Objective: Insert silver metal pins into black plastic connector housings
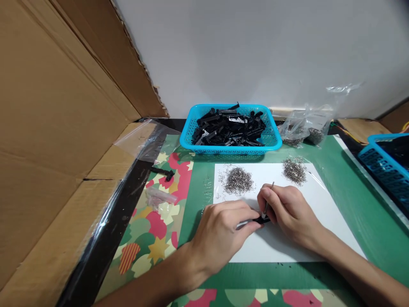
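My left hand (228, 230) pinches a small black plastic part (262, 220) over the white sheet. Most of that part is covered by my fingers. Close beside it, my right hand (289, 211) grips a thin pen-like metal tool (267, 204), whose tip meets the black part. Behind my hands lies a pile of small bent metal pins (239, 181) on the white sheet (322, 238). A second heap of small metal pieces (294, 170) sits farther right on the same sheet.
A blue basket (230, 149) full of black plastic parts stands against the wall. Right of it are clear bags of metal pieces (316, 134). Another blue basket (383, 166) is at the right edge. Left lie black parts (164, 172), a plastic bag (159, 198) and cardboard (64, 128).
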The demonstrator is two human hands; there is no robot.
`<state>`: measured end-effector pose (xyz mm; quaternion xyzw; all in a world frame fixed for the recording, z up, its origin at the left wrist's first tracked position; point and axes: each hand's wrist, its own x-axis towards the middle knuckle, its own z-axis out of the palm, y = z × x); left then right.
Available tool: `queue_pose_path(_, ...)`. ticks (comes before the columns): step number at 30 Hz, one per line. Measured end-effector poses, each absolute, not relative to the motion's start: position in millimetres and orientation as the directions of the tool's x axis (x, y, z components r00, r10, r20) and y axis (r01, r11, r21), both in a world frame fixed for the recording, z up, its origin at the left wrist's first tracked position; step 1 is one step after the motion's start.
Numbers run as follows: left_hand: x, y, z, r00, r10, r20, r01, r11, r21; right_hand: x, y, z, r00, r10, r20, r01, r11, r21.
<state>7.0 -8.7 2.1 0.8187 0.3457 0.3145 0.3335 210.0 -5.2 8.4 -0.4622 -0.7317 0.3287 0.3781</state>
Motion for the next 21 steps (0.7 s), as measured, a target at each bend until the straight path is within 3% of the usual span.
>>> queue_pose_path(11,7,-12,6,0.546,0.803,0.239,0.413,-0.507,0.757,207,-10,3,-0.314,0.836,0.451,0.492,0.549,-0.675)
queue_pose_path(21,8,-11,5,0.524,0.84,0.142,0.46,-0.42,0.783,203,-16,-9,-0.281,0.809,0.516,0.478,0.584,-0.656)
